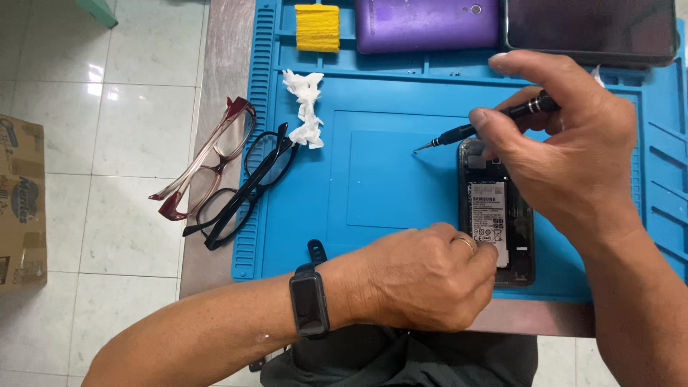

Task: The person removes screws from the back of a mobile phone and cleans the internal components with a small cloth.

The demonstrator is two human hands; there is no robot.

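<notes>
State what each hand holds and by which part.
The right hand grips a screwdriver by its handle. The left hand rests against the lower edge of the opened phone.

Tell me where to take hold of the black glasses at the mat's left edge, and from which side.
Take the black glasses at the bridge between the lenses, coming from above on the mat side. They lie folded, and the reddish glasses crowd their left, so that side is tight. The crumpled tissue sits just off the upper lens.

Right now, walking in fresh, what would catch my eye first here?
The bright blue work mat fills the table, with an opened phone on it, its battery showing. The right hand holds a small screwdriver over its top end; the left hand steadies its lower end. Two pairs of glasses lie at the mat's left edge.
</notes>
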